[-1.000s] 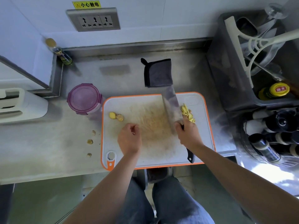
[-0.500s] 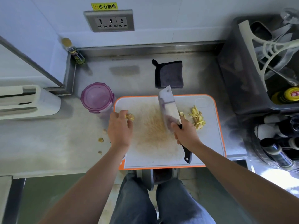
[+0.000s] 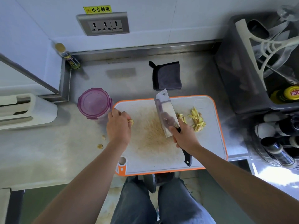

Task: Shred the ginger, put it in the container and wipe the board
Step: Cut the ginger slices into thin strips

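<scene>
The left hand (image 3: 119,126) has slid onto the yellow ginger chunks (image 3: 131,122), curling round them; the right hand (image 3: 184,138) grips the broad steel cleaver (image 3: 165,110). Few pale shreds (image 3: 197,122) cut; orange-rimmed white board (image 3: 161,162) unwiped.

Left hand (image 3: 119,126), right hand (image 3: 184,138) curled
</scene>
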`<state>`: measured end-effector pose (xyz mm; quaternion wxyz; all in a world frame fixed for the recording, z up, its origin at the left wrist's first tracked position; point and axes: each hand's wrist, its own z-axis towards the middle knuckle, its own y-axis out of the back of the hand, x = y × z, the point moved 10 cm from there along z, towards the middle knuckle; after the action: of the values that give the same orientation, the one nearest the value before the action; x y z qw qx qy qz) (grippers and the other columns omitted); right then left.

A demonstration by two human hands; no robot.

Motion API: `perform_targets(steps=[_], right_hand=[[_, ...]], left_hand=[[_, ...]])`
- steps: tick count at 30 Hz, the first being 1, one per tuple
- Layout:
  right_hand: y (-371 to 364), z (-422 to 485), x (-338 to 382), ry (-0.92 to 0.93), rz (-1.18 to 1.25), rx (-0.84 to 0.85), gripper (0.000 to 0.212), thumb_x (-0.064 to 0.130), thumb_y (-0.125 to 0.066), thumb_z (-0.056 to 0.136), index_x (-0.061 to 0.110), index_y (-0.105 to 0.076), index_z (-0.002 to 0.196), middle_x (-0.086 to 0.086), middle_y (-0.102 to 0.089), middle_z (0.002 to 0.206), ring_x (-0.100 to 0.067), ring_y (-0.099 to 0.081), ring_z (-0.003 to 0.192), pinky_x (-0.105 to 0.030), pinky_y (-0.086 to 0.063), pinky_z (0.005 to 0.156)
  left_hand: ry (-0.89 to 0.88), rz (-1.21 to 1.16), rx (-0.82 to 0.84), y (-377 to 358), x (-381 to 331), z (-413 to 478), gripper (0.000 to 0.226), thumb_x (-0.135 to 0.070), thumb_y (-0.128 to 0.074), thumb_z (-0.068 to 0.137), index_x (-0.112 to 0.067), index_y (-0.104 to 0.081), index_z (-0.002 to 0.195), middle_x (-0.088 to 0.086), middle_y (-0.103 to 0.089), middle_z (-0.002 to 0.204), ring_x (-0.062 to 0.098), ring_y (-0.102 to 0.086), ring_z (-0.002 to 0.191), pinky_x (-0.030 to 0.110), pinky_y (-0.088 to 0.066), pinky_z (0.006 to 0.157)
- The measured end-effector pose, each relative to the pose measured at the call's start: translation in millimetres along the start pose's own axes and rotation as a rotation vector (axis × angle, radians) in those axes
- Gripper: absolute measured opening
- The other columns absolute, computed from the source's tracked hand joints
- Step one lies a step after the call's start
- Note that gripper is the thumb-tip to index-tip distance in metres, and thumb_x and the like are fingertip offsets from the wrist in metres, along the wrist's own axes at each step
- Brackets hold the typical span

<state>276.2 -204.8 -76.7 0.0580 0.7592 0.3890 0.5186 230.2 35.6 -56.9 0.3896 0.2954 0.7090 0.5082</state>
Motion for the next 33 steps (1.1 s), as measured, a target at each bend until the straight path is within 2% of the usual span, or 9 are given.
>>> perform_targets(steps=[4,9,12,17,19,21,23,25,33], right_hand=[[1.8,-0.9,2.2,0.001,0.001,-0.005,0.008,0.021,-0.045,0.099,0.026,-0.044,0.105,-0.011,-0.058,0.063,-0.009,-0.047,0.039,-0.017,-0.039,0.037],[6.9,-3.7,3.8,0.008,-0.001,-0.002,0.018,0.018,-0.044,0.098,0.023,-0.050,0.115,-0.008,-0.057,0.061,-0.004,-0.046,0.037,-0.016,-0.038,0.038],[12.6,-5.5,1.2,0.011,-0.021,-0.014,0.025,0.021,-0.044,0.099,0.021,-0.050,0.122,-0.010,-0.059,0.062,-0.011,-0.050,0.041,-0.022,-0.043,0.039],[27.1,-13.6,0.2,0.053,-0.152,-0.062,0.025,0.024,-0.045,0.097,0.022,-0.054,0.120,-0.009,-0.061,0.063,-0.024,-0.059,0.053,-0.046,-0.053,0.050],[29.3,-18.2,0.6,0.069,-0.195,-0.064,0.022,0.024,-0.045,0.096,0.021,-0.055,0.116,-0.007,-0.060,0.065,-0.024,-0.059,0.056,-0.047,-0.053,0.051],[27.9,-21.5,2.3,0.097,-0.263,-0.055,0.023,0.024,-0.044,0.097,0.017,-0.053,0.117,-0.005,-0.057,0.061,-0.021,-0.055,0.051,-0.040,-0.050,0.046],[23.4,-23.7,4.7,0.131,-0.362,-0.052,0.022,0.023,-0.043,0.097,0.013,-0.052,0.114,0.001,-0.048,0.056,-0.014,-0.046,0.047,-0.027,-0.033,0.042],[17.7,-24.6,7.1,0.156,-0.447,-0.052,0.020,0.023,-0.042,0.098,0.011,-0.050,0.111,0.005,-0.040,0.056,-0.011,-0.039,0.048,-0.024,-0.024,0.044],[4.0,-23.9,12.1,0.176,-0.588,-0.028,0.025,0.026,-0.038,0.100,0.012,-0.047,0.118,0.004,-0.039,0.059,-0.022,-0.047,0.059,-0.028,-0.036,0.054]], left_hand=[[-0.072,-0.010,-0.025,1.9,-2.0,1.6,0.012,-0.021,-0.067,0.086,-0.011,-0.068,0.094,0.010,-0.060,0.100,0.032,-0.044,0.112,0.037,-0.039,0.092],[-0.105,-0.286,-0.130,13.3,-13.8,-7.7,0.004,-0.013,-0.071,0.079,-0.012,-0.067,0.081,0.004,-0.069,0.079,0.027,-0.058,0.084,0.033,-0.041,0.080],[0.115,-0.594,-0.011,-3.0,-28.1,-17.9,0.009,-0.018,-0.074,0.078,-0.019,-0.066,0.079,-0.006,-0.065,0.074,0.012,-0.059,0.072,0.025,-0.043,0.071],[0.528,-0.966,0.225,-68.1,-51.0,-50.9,0.014,-0.029,-0.079,0.077,-0.017,-0.072,0.077,-0.002,-0.066,0.069,0.012,-0.061,0.062,0.019,-0.044,0.056],[0.556,-0.939,0.232,-79.6,-53.3,-58.6,0.016,-0.031,-0.078,0.079,-0.017,-0.073,0.080,-0.003,-0.067,0.067,0.008,-0.060,0.057,0.018,-0.045,0.053],[0.530,-0.853,0.180,-80.2,-51.6,-59.8,0.017,-0.036,-0.077,0.079,-0.020,-0.072,0.083,-0.005,-0.070,0.073,0.013,-0.067,0.067,0.027,-0.054,0.066],[0.526,-0.766,0.122,-76.5,-46.8,-60.3,0.020,-0.038,-0.076,0.079,-0.021,-0.071,0.088,-0.007,-0.071,0.081,0.017,-0.068,0.078,0.033,-0.056,0.075],[0.544,-0.771,0.093,-76.4,-42.5,-61.5,0.020,-0.039,-0.077,0.078,-0.022,-0.069,0.087,-0.006,-0.071,0.081,0.019,-0.069,0.076,0.037,-0.057,0.076],[0.561,-0.802,0.071,-78.9,-38.4,-62.9,0.019,-0.041,-0.075,0.078,-0.024,-0.067,0.076,-0.005,-0.071,0.070,0.018,-0.070,0.067,0.039,-0.058,0.073]])
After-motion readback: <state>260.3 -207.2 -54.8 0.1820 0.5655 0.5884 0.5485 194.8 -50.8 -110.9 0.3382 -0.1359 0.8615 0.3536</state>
